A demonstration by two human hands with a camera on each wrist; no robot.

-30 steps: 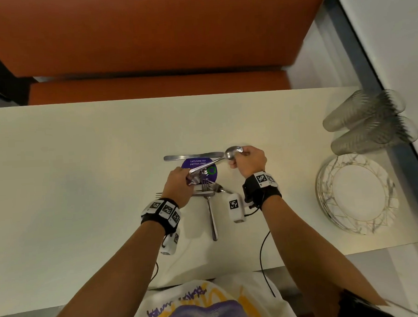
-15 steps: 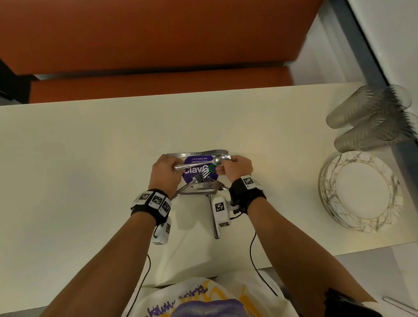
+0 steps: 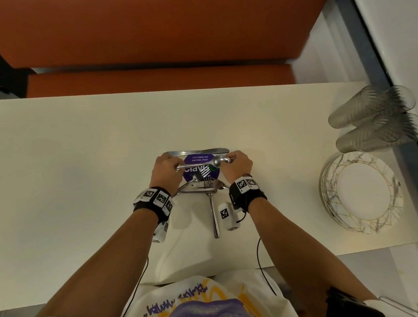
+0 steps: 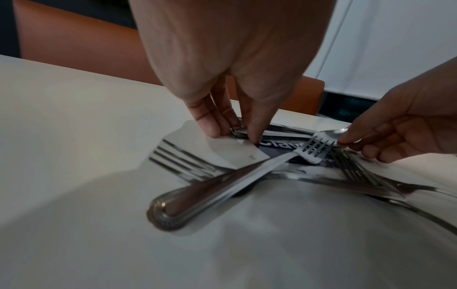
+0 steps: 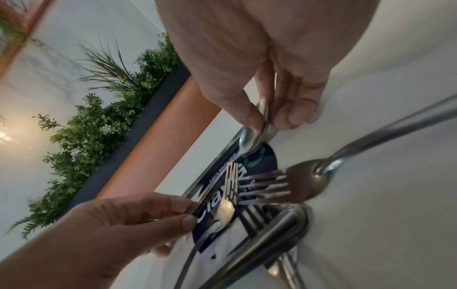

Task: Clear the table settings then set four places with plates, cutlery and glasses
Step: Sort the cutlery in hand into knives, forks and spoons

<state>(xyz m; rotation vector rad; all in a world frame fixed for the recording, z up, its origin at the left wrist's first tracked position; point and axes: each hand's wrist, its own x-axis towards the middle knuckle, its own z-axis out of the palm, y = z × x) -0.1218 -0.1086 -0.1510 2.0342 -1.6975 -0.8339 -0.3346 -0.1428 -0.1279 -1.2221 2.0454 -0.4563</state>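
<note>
Spoon (image 3: 219,161) held by both hands, sticker (image 3: 199,158) reading "Let's keep our pantries clean"

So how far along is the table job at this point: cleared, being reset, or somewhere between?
Clearing looks nearly finished: the plates are stacked and the glasses lie on their sides by the table's right end. In hand: the left hand and right hand pinch opposite ends of a spoon over the piled forks, beside a knife. No place is set yet.

Shiny metal cutlery (image 3: 212,206), clear ribbed glasses (image 3: 374,117), glossy marbled plates (image 3: 363,194), matt table (image 3: 83,163)
</note>
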